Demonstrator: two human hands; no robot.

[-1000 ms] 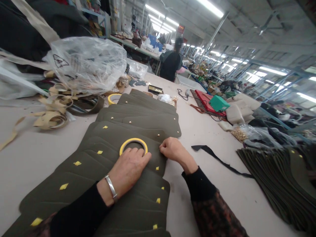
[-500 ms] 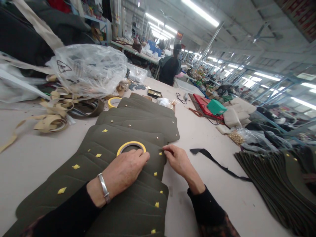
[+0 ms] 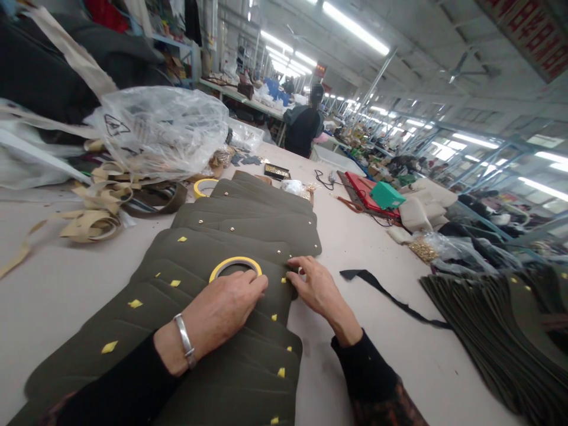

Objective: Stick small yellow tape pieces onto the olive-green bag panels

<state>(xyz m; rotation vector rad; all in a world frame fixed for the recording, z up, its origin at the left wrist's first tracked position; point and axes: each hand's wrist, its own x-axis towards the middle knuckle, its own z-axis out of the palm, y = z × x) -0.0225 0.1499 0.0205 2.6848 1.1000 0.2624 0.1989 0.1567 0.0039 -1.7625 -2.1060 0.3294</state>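
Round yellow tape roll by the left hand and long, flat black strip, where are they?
Round yellow tape roll (image 3: 235, 260): head view, far edge of the ring.
Long, flat black strip (image 3: 390, 297): head view, along its middle.

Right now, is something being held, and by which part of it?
The left hand holds the yellow tape roll by its near rim. The right hand, thumb and forefinger parted at the olive panels, seems to hold nothing.

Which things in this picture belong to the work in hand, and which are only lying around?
Seem to belong:
- yellow tape roll, left hand on it
- overlapping dark green pieces
- yellow patches on them, one beside the right hand

Seem just lying around:
- clear plastic bag
- beige strips
- black strip
- green box
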